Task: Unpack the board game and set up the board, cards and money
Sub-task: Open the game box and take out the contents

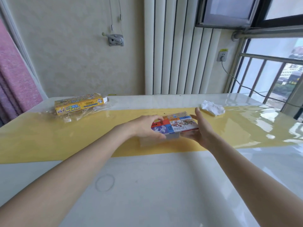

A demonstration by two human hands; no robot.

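Glossy table [147, 185] bears yellow box [79, 104], clear wrapper [72, 116], crumpled tissue [212, 108]

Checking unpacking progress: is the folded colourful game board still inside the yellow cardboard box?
No: the folded colourful game board is held between both hands over the yellow table strip, apart from the yellow cardboard box at the far left.

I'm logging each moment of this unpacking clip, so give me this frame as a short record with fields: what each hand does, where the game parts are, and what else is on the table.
left hand: grips the left end of the folded game board
right hand: holds the board's right end, fingers nearly straight
board state: still folded, printed side up, over the yellow strip of the table
game box: yellow, end flap open, far left on clear plastic wrap
other: crumpled white paper far right
cards and money: not visible
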